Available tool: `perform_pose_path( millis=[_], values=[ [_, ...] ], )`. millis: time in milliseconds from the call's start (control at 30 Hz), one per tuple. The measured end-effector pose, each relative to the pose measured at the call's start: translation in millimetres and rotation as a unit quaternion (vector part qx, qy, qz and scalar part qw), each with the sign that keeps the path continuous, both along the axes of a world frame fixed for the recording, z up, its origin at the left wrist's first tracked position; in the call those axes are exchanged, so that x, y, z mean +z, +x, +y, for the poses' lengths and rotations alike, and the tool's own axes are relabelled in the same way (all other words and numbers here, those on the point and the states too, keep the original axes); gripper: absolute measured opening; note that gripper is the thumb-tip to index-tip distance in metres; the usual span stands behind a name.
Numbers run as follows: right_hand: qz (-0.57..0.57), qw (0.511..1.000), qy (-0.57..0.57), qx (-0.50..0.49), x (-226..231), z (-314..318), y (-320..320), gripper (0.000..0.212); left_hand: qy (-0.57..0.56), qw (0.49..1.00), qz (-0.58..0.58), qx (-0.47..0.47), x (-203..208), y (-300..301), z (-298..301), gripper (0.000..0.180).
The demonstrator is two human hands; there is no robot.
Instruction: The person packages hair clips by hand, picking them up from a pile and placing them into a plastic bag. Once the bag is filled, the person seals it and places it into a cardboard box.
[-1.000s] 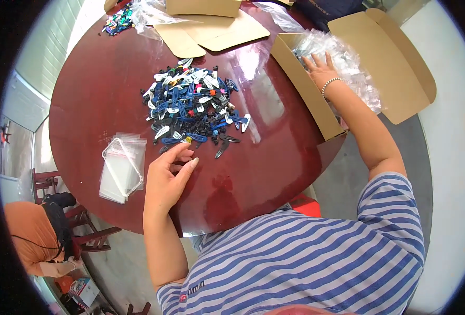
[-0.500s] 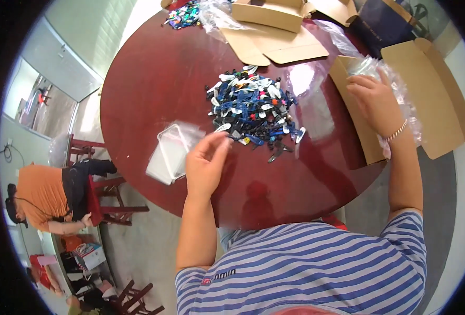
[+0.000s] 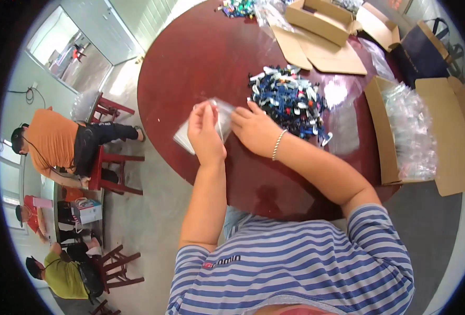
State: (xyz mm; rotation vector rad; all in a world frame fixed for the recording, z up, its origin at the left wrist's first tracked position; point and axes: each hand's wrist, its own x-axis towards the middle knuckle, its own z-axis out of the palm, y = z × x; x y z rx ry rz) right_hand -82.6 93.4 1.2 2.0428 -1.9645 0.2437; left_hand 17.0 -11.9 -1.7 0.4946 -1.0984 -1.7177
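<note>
My left hand (image 3: 207, 137) is raised over the near left part of the table, its thumb and fingers pinched on a clear plastic bag (image 3: 222, 109). My right hand (image 3: 257, 131) reaches across to the bag's right edge, fingers stretched out and thumb apart; whether its fingertips touch the bag I cannot tell. Beneath my left hand lies a stack of clear plastic bags (image 3: 184, 139), partly covered by it. Just beyond my right hand spreads a heap of small hair clips (image 3: 290, 100), mostly blue, black and white.
An open cardboard box (image 3: 379, 131) at the right holds clear plastic packets (image 3: 409, 134). Another cardboard box (image 3: 319, 22), a dark paper bag (image 3: 418, 58) and colourful clips (image 3: 237, 8) are at the far side. People sit at the left, one in an orange shirt (image 3: 54, 139).
My right hand has left the cardboard box and come over beside my left hand. My left hand now has a clear bag raised in its pinch. The whole view has shifted.
</note>
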Motion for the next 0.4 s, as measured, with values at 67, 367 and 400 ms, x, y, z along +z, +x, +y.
perform_pose_path(
  millis=[67,367,400],
  values=[
    [0.006,0.999,-0.031,-0.009,-19.2,-12.5,-6.7,0.026,0.010,0.999,-0.018,-0.035,-2.1,-3.3,4.8,0.013],
    [0.005,1.000,0.011,0.022,-21.2,-33.5,-14.5,0.021,-0.003,0.997,-0.063,-0.053,-4.9,-4.9,1.5,0.016],
    [0.005,0.998,0.052,0.021,-17.6,-32.8,-14.9,0.020,-0.001,0.996,-0.073,-0.056,-6.1,-5.6,0.6,0.022]
  ],
)
